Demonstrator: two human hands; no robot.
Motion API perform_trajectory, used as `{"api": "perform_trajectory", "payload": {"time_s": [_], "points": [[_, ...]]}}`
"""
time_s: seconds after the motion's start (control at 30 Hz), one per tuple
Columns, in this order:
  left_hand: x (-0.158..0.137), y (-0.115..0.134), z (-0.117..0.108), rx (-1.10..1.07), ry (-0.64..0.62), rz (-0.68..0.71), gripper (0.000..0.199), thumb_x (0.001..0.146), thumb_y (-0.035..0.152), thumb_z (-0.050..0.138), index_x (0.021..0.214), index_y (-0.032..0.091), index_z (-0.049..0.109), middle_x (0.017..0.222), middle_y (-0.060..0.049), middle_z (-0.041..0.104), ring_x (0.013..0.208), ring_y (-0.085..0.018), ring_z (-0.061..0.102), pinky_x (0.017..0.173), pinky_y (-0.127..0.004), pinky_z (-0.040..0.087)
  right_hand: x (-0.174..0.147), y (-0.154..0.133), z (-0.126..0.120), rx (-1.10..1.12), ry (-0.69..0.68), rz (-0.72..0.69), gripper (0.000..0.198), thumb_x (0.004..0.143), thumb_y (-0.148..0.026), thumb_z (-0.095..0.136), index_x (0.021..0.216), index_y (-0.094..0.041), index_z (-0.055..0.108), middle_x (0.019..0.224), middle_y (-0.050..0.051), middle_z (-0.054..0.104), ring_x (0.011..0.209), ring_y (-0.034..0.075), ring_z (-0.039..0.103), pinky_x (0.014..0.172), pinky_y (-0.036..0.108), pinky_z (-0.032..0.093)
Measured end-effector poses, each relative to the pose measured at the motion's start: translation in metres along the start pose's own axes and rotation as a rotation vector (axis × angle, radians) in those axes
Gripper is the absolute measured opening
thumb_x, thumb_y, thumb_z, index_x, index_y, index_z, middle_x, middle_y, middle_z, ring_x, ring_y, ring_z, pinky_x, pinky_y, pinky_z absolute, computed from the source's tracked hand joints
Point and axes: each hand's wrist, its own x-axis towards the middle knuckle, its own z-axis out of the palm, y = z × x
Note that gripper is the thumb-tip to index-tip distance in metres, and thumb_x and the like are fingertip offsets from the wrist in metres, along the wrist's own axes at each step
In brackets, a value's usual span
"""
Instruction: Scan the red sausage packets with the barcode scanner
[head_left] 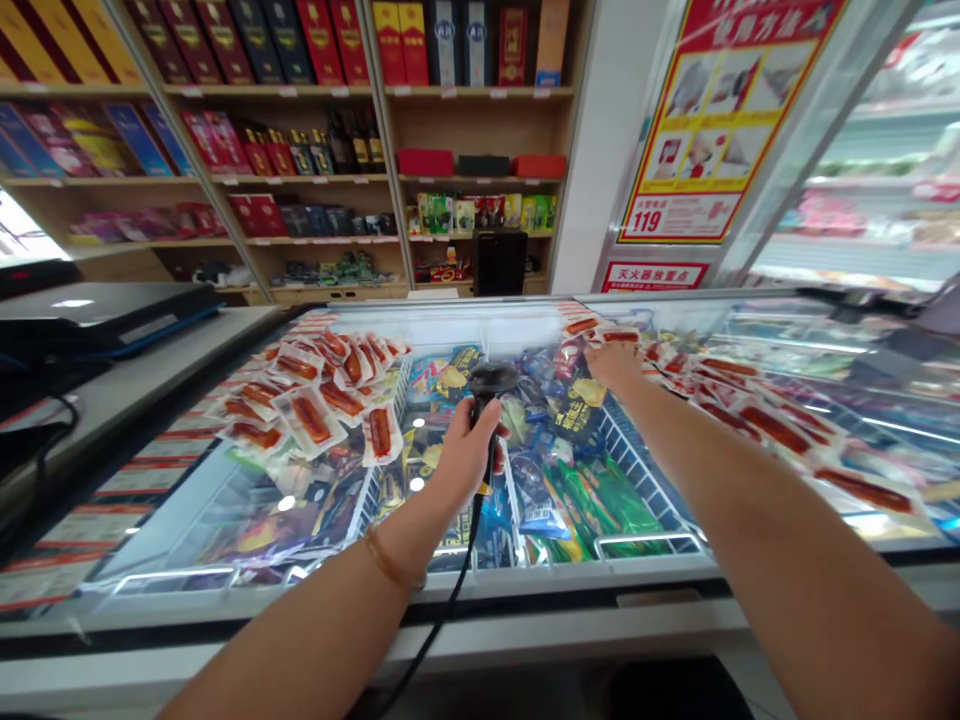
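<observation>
My left hand is wrapped round the handle of a black corded barcode scanner, held above the freezer's glass top. Its cable runs down toward me. My right hand reaches to the far side of the glass, at a vacuum-packed sausage; its fingers are small and partly hidden, so their grip is unclear. Another sausage pack lies just left of it. More packs spread toward the right. On the left, a heap of similar sausage packs lies on the glass.
Below the glass of the chest freezer, white wire baskets hold bagged frozen goods. A dark flat-topped device stands on the left counter. Shelves of boxes and bottles line the back; a red sign hangs at right.
</observation>
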Motion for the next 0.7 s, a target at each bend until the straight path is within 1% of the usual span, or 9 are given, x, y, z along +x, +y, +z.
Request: {"api": "perform_trajectory", "payload": {"time_s": [0.1, 0.17, 0.2, 0.23, 0.3, 0.4, 0.5, 0.6, 0.7], "points": [[0.000, 0.000, -0.001, 0.023, -0.003, 0.015, 0.051, 0.075, 0.065, 0.067, 0.090, 0.022, 0.044, 0.069, 0.005, 0.060, 0.039, -0.006, 0.050, 0.035, -0.020, 0.040, -0.015, -0.029, -0.005, -0.233, -0.056, 0.177, 0.049, 0.093, -0.042, 0.050, 0.100, 0.003, 0.069, 0.119, 0.038, 0.058, 0.128, 0.046, 0.040, 0.104, 0.067, 0.021], [0.000, 0.000, -0.001, 0.043, -0.012, 0.020, 0.051, 0.075, 0.066, 0.066, 0.090, 0.022, 0.044, 0.068, 0.006, 0.060, 0.039, -0.006, 0.050, 0.035, -0.020, 0.040, -0.029, -0.059, -0.010, -0.331, -0.110, 0.191, 0.048, 0.093, -0.042, 0.052, 0.101, 0.002, 0.071, 0.121, 0.034, 0.061, 0.129, 0.044, 0.043, 0.108, 0.062, 0.021], [0.000, 0.000, -0.001, 0.050, -0.022, 0.021, 0.052, 0.074, 0.066, 0.066, 0.090, 0.022, 0.044, 0.068, 0.006, 0.060, 0.039, -0.006, 0.050, 0.035, -0.020, 0.040, -0.037, -0.075, -0.013, -0.381, -0.148, 0.185, 0.050, 0.093, -0.043, 0.051, 0.101, 0.001, 0.072, 0.120, 0.033, 0.063, 0.128, 0.044, 0.044, 0.109, 0.060, 0.023], [0.000, -0.001, -0.001, 0.056, -0.032, 0.024, 0.052, 0.074, 0.066, 0.066, 0.090, 0.022, 0.044, 0.068, 0.006, 0.060, 0.039, -0.006, 0.050, 0.035, -0.020, 0.040, -0.046, -0.093, -0.016, -0.495, -0.231, 0.165, 0.055, 0.095, -0.048, 0.045, 0.104, 0.000, 0.072, 0.121, 0.031, 0.064, 0.128, 0.043, 0.046, 0.107, 0.059, 0.026], [0.000, -0.001, -0.002, 0.062, -0.048, 0.034, 0.052, 0.074, 0.066, 0.066, 0.091, 0.022, 0.043, 0.068, 0.006, 0.060, 0.039, -0.006, 0.050, 0.035, -0.020, 0.040, -0.063, -0.126, -0.024, -0.602, -0.353, 0.102, 0.064, 0.097, -0.055, 0.037, 0.104, -0.003, 0.074, 0.117, 0.028, 0.067, 0.126, 0.042, 0.049, 0.104, 0.056, 0.032], [0.000, -0.001, -0.005, 0.066, -0.044, 0.049, 0.052, 0.074, 0.065, 0.066, 0.091, 0.022, 0.043, 0.067, 0.006, 0.060, 0.039, -0.007, 0.050, 0.035, -0.020, 0.040, -0.083, -0.157, -0.037, -0.532, -0.384, 0.015, 0.060, 0.098, -0.055, 0.034, 0.101, -0.012, 0.076, 0.109, 0.020, 0.072, 0.115, 0.037, 0.060, 0.097, 0.049, 0.041], [-0.001, -0.001, -0.007, 0.060, -0.038, 0.051, 0.051, 0.074, 0.065, 0.066, 0.091, 0.022, 0.044, 0.067, 0.005, 0.060, 0.039, -0.007, 0.050, 0.036, -0.021, 0.040, -0.091, -0.152, -0.046, -0.404, -0.268, -0.030, 0.047, 0.099, -0.046, 0.036, 0.103, -0.019, 0.075, 0.108, 0.013, 0.074, 0.107, 0.029, 0.065, 0.093, 0.040, 0.046], [-0.002, 0.001, -0.008, 0.045, -0.032, 0.052, 0.052, 0.073, 0.065, 0.067, 0.091, 0.022, 0.044, 0.067, 0.005, 0.061, 0.039, -0.007, 0.050, 0.036, -0.021, 0.040, -0.089, -0.118, -0.050, -0.353, -0.153, -0.032, 0.041, 0.095, -0.042, 0.048, 0.121, -0.018, 0.068, 0.123, 0.013, 0.069, 0.116, 0.030, 0.062, 0.099, 0.040, 0.045], [-0.002, 0.000, -0.006, 0.057, -0.049, 0.057, 0.053, 0.072, 0.066, 0.068, 0.089, 0.022, 0.044, 0.066, 0.005, 0.060, 0.038, -0.007, 0.050, 0.035, -0.021, 0.039, -0.085, -0.083, -0.048, -0.323, -0.209, 0.049, 0.050, 0.092, -0.044, 0.055, 0.133, -0.016, 0.060, 0.135, 0.017, 0.062, 0.123, 0.033, 0.058, 0.100, 0.042, 0.045]]}}
